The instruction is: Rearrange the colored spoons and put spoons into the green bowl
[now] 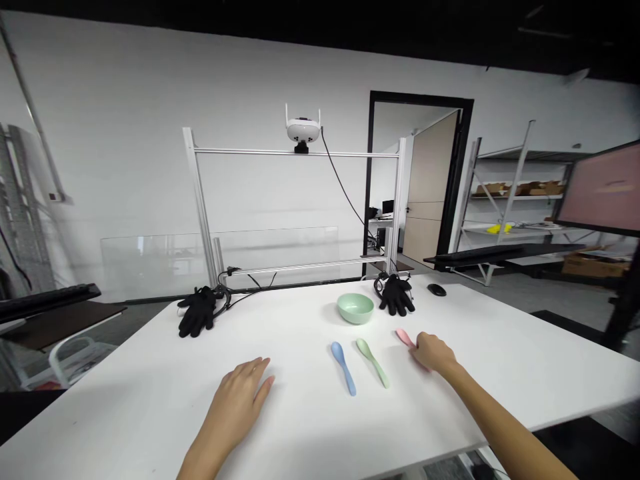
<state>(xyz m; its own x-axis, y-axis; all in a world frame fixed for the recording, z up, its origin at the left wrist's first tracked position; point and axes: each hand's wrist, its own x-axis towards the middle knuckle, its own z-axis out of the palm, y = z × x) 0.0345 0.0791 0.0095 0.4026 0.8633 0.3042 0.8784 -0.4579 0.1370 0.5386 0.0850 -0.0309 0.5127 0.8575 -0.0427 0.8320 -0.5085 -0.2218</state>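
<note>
Pink plastic spoon [404,338], placed on a white rectangular table [280,427], partly covered by the right hand [434,353]; fingers laid over it, grip impossible to tell. Left hand [235,404] spread open, empty, pressed flat at near left. Pale-blue plastic spoon [344,368] and pale-green plastic spoon [373,363] placed just left of the pink one. Mint-green plastic bowl [355,308] set farther away, between a black fabric glove [198,311] and a second black fabric glove [397,296].

Left hand [235,410] route: a wide gap separates it from the blue spoon [344,368].
Right hand [433,352] route: it partly covers the pink spoon [404,337]; the green spoon [373,362] lies near.
Beyond: the green bowl [355,308] stands just beside a black glove [397,297].
</note>
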